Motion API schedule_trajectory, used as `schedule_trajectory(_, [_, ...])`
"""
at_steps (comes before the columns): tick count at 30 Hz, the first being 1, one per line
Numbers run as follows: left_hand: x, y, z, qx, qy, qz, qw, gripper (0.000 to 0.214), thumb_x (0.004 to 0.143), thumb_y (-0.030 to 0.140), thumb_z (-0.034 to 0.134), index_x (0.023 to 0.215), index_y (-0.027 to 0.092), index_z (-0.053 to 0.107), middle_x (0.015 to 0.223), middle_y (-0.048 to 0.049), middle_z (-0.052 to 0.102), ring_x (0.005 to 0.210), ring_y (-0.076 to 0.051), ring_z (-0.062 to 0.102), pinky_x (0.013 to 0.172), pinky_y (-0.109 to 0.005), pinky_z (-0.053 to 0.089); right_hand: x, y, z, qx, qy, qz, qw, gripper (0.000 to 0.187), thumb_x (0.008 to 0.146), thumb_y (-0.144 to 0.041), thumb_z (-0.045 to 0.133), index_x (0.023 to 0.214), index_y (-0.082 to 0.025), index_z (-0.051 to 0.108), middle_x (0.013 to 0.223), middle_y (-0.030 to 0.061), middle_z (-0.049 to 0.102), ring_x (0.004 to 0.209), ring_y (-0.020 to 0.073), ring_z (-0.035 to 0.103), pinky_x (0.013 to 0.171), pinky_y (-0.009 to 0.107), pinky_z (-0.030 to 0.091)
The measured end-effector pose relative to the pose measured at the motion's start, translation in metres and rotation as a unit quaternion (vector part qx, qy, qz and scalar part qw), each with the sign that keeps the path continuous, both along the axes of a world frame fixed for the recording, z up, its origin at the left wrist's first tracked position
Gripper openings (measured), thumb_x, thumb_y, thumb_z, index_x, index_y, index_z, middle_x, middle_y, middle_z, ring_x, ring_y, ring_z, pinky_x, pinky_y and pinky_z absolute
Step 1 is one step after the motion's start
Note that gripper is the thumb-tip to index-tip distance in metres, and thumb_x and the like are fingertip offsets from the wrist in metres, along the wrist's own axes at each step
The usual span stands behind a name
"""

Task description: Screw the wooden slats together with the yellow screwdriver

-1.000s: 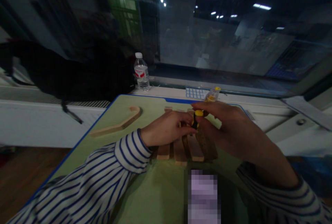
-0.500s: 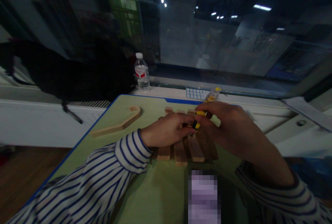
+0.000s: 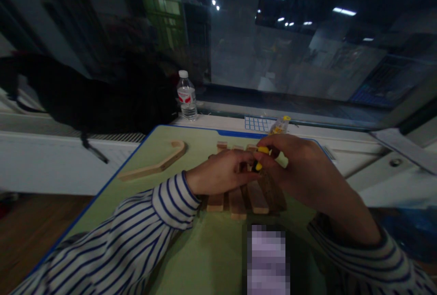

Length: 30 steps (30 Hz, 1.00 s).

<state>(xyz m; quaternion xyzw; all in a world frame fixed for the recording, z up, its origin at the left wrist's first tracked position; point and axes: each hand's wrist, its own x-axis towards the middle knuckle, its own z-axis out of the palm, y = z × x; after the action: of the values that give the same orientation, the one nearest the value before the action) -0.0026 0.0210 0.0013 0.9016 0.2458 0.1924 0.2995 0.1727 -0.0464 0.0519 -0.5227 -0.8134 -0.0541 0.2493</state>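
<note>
"What was held by the right hand [image 3: 303, 167]?"

"A stubby tool [image 3: 262, 150], its rounded handle coloured yellow and black, was pinched between thumb and bent fingers."

"And by the left hand [image 3: 218, 173]?"

"Its thumb and forefinger were set around the tool's lower end; whether they were closed on it could not be told."

"What was seen beneath the fingers?"

"Flat, square-ended wooden slats [image 3: 238, 206], pale and laid side by side with gaps between, were partly covered by the left hand. They were supported by a green, blue-edged tabletop [image 3: 191, 258]."

"And farther off?"

"Left of the left fingers, a smooth, hook-ended wooden strip [image 3: 162, 164] was laid. Beyond the right fingers, a clear, crinkled plastic bag [image 3: 279, 126] with yellow bits inside could be made out."
</note>
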Motion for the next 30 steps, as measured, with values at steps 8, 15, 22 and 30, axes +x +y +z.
schedule_trajectory(8, [0.0014,0.0004,-0.0024,0.016,-0.029,0.037,0.999,0.015,0.084,0.030,0.065,0.094,0.018,0.068,0.085,-0.0005,0.070,0.075,-0.014,0.063,0.072,-0.026,0.044,0.0008,-0.0013,-0.0020,0.017,0.006,0.014,1.000,0.024,0.089,-0.028,0.055,0.107,-0.016,0.065,0.101,0.0080,0.074,0.089,0.0219,0.068,0.076,0.033,0.050])
schedule_trajectory(15, [0.0012,0.0011,-0.0024,0.013,-0.006,0.029,0.999,0.015,0.086,0.029,0.063,0.091,0.016,0.069,0.081,-0.0012,0.069,0.071,-0.014,0.062,0.067,-0.025,0.044,0.0022,-0.0040,0.0019,-0.011,0.023,0.079,0.997,0.027,0.088,-0.015,0.053,0.112,-0.021,0.064,0.109,0.0029,0.073,0.093,0.0163,0.068,0.081,0.028,0.050])
schedule_trajectory(22, [0.0010,0.0012,-0.0016,0.002,0.008,0.018,1.000,0.017,0.088,0.029,0.060,0.096,0.017,0.069,0.086,-0.0031,0.069,0.077,-0.016,0.063,0.072,-0.026,0.047,0.0026,-0.0012,0.0005,0.007,0.002,0.033,0.999,0.018,0.090,-0.024,0.054,0.102,-0.019,0.067,0.101,0.0072,0.074,0.087,0.0209,0.068,0.076,0.033,0.050])
schedule_trajectory(30, [0.0002,0.0030,-0.0044,-0.001,-0.005,-0.016,1.000,0.016,0.091,0.025,0.055,0.101,0.016,0.064,0.097,-0.0057,0.067,0.089,-0.018,0.062,0.082,-0.029,0.048,-0.0009,0.0006,-0.0020,0.023,-0.020,-0.012,0.999,0.023,0.091,-0.032,0.053,0.101,-0.017,0.067,0.095,0.0088,0.074,0.086,0.0248,0.068,0.075,0.036,0.049])
